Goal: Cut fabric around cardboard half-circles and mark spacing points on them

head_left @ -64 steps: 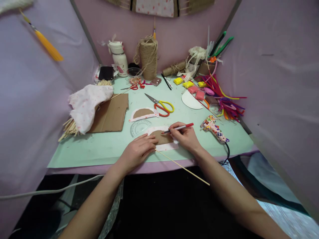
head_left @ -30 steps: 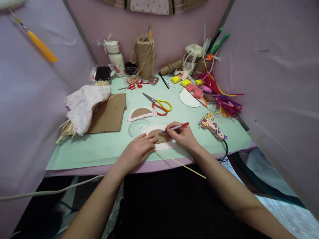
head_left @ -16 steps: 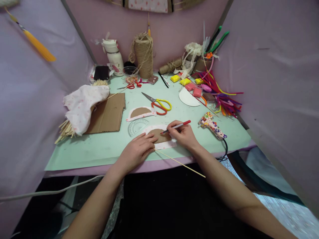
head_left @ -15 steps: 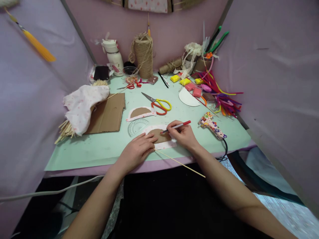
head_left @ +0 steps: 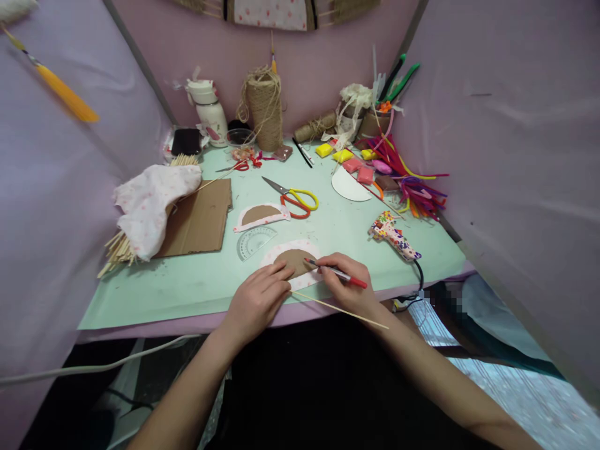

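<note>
In my right hand (head_left: pixel 349 280), pinched between thumb and fingers, is a red-and-grey pen (head_left: pixel 340 273). Its tip is over a brown cardboard half-circle (head_left: pixel 296 261), which lies on a larger half-round piece of white, pink-spotted cloth (head_left: pixel 307 279). My left hand (head_left: pixel 262 294) lies flat with fingers extended across the cardboard's left side. A thin bamboo stick (head_left: pixel 340 309) runs from beside the left fingertips out past the table edge; whether the thumb pins it is unclear. Just beyond lie a clear protractor (head_left: pixel 255 242) and another cloth-edged half-circle (head_left: pixel 260 215).
Scissors (head_left: pixel 293 197) lie behind the half-circles. A floral glue gun (head_left: pixel 394 235) with a black cord is at right, near pipe cleaners (head_left: pixel 417 190). At left, cloth (head_left: pixel 157 200) covers bamboo sticks beside a cardboard sheet (head_left: pixel 199 219). Twine (head_left: pixel 265 106) and a bottle (head_left: pixel 210 115) stand behind.
My right hand has moved down toward me, and the pen has turned so its back end points down to the right. My left hand still rests on the cardboard. The view has shifted slightly.
</note>
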Demonstrator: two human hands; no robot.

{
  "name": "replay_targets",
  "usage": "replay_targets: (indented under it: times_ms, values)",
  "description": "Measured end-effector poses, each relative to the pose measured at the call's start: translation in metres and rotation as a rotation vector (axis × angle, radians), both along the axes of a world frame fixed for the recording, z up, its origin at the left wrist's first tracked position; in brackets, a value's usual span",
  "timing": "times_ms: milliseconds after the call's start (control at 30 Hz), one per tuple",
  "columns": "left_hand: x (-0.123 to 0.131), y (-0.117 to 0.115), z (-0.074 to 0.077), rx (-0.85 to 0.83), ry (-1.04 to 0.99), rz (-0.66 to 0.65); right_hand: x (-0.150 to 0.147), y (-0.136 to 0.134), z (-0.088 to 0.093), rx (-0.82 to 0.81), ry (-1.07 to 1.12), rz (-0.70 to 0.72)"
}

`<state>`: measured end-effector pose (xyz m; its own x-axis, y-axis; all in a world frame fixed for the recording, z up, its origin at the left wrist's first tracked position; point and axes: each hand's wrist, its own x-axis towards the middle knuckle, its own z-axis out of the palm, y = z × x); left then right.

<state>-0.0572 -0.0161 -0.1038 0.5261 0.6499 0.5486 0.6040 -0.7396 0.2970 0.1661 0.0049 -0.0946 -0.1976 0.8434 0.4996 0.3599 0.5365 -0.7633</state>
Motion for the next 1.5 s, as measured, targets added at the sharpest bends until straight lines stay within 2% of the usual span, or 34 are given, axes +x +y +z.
replay_targets:
  times_ms: [167, 300, 800, 1067, 1367, 1500]
  values:
    - [-0.001, 0.001, 0.0, -0.014, 0.004, -0.007, -0.019, 0.0, -0.005, 0.208, -0.045, 0.027]
    - [-0.001, 0.002, 0.0, -0.006, 0.007, -0.007, -0.025, 0.001, -0.009, 0.271, -0.093, 0.026]
    - [-0.001, 0.002, -0.002, -0.027, -0.013, -0.013, -0.024, 0.003, -0.013, 0.241, -0.114, 0.067]
    - [-0.002, 0.002, -0.003, -0.025, -0.006, -0.006, -0.024, 0.002, -0.012, 0.279, -0.141, -0.001]
    - [-0.002, 0.002, -0.002, -0.033, -0.018, -0.006, -0.024, 0.002, -0.011, 0.244, -0.141, 0.046]
    - [-0.002, 0.001, -0.003, -0.027, -0.006, -0.002, -0.024, 0.001, -0.011, 0.256, -0.164, 0.003]
